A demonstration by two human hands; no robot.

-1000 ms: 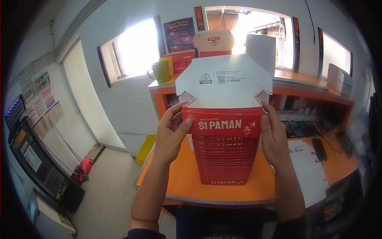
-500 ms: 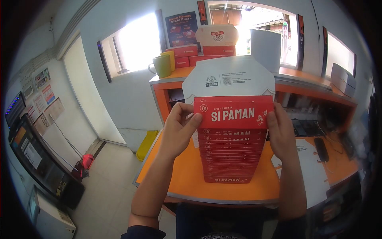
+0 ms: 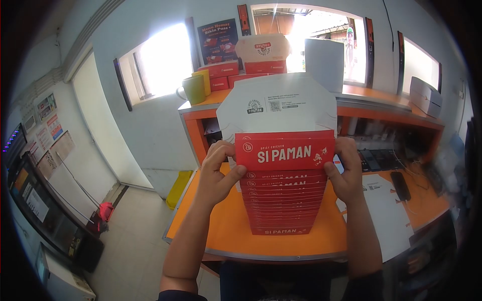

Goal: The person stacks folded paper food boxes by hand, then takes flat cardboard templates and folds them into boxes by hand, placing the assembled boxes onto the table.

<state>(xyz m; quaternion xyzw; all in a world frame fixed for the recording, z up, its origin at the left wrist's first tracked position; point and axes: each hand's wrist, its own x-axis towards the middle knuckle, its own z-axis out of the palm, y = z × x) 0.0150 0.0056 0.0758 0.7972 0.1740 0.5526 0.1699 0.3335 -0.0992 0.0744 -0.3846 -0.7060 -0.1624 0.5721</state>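
A red cardboard food box [image 3: 284, 153] with "SI PAMAN" on its front sits at the top of a tall stack of nested red boxes [image 3: 283, 205]. Its pale lid flap [image 3: 278, 98] stands raised behind. My left hand [image 3: 219, 173] grips the box's left end, thumb on the front panel. At the right end, my right hand [image 3: 345, 168] holds it the same way, fingers behind the corner. The stack rests on an orange table [image 3: 211, 228]. How far the top box is seated in those beneath is hidden.
Flat white cardboard [image 3: 384, 215] and a black phone [image 3: 400, 185] lie to the right. A raised orange shelf [image 3: 374, 95] behind carries a green mug [image 3: 194, 90], several red boxes [image 3: 216, 69] and a white panel [image 3: 324, 62]. A yellow bin [image 3: 179, 189] stands left of the table.
The held box and both hands sit slightly lower against the stack. The whole view has shifted a little, so the scene appears further left.
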